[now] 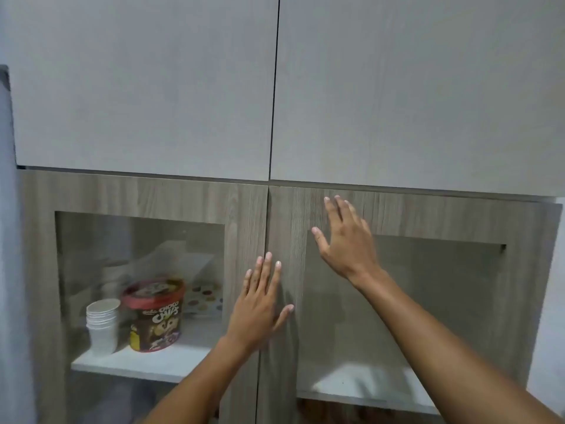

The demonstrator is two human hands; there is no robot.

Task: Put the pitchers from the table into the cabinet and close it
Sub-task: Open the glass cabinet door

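Closing step, judged: both glass-fronted cabinet doors look shut or nearly so; best finished with flat, even pressure on the wooden frames near the centre seam, keeping palms off the glass panes, until both doors sit flush.

Left hand [260, 304]: nearest; grip apart, fingers spread flat, holding nothing; it lies across the centre seam, seemingly against the frame of the right door [284, 270].

Right hand [344, 240]: higher, by the top corner of the right door's frame; grip apart, fingers splayed, holding nothing; whether it touches the wood cannot be told.

Left door [241, 228]: behind its pane, on the white shelf [146, 364], a stack of paper cups [102, 324] towards the shelf's left edge, a Choco Chips tub [154, 313] just beside it.

Pitchers: none visible; the right pane is too hazy to show contents.

Upper cabinet doors [146, 87]: plain, shut.
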